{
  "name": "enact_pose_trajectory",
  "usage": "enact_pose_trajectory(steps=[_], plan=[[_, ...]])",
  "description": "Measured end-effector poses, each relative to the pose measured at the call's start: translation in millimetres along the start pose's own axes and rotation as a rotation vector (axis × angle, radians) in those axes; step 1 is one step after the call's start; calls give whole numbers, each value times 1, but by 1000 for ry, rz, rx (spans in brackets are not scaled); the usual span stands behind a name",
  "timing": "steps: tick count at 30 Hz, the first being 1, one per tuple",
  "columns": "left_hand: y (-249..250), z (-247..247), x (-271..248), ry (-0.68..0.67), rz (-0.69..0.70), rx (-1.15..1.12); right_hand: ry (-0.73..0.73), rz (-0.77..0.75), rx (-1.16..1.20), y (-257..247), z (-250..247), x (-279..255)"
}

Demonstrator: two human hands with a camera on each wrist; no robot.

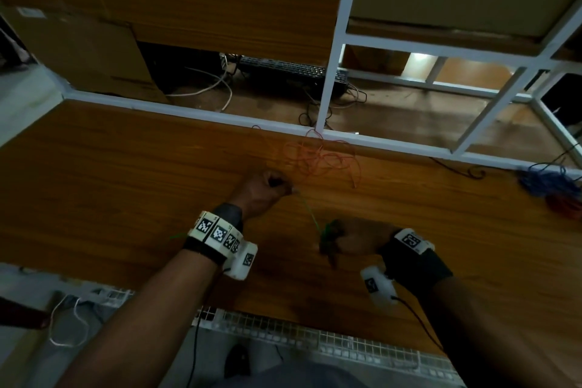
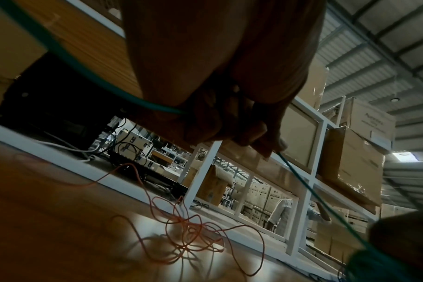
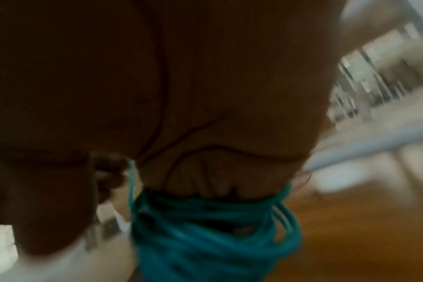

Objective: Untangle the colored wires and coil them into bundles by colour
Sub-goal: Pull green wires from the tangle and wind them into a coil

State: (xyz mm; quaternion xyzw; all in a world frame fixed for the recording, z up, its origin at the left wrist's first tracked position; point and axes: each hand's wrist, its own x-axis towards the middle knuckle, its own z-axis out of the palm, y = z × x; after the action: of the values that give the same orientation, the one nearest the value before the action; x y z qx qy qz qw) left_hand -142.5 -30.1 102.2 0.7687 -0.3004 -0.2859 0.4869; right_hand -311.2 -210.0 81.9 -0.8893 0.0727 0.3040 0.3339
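Head view: the left hand (image 1: pixel 259 190) is fisted on the wooden worktop (image 1: pixel 126 167), its fingers (image 2: pixel 258 137) pinching a green wire (image 1: pixel 310 214) that runs taut to the right hand (image 1: pixel 349 241). That hand's fingers (image 3: pixel 205 183) are curled round a coil of green wire (image 3: pixel 205 225) wound in many loops. A loose orange wire tangle (image 1: pixel 318 157) lies just beyond the left hand near the worktop's far edge. A blue wire bundle (image 1: pixel 548 181) sits at the far right, well apart.
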Motion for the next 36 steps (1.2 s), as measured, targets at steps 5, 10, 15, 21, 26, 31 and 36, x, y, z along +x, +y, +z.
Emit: enact_pose_trajectory(steps=[5, 10, 15, 21, 26, 31, 36], plan=[[12, 7, 13, 55, 81, -102, -72, -331, 626, -18, 6, -5], [10, 26, 13, 24, -21, -129, -113, -723, 1422, -38, -12, -12], [-4, 52, 5, -19, -96, -132, 353, -820, 1737, -24, -35, -9], [-18, 41, -9, -37, -172, -98, 890, -545, 1668, 9, -40, -17], [-9, 30, -21, -175, -119, 106, 992, -78, 1047, 27, -14, -2], [12, 32, -15, -273, 172, 452, 791, -47, 699, 18, -7, -3], [36, 8, 0, -240, 326, 577, 216, 5, 299, 11, 5, -9]])
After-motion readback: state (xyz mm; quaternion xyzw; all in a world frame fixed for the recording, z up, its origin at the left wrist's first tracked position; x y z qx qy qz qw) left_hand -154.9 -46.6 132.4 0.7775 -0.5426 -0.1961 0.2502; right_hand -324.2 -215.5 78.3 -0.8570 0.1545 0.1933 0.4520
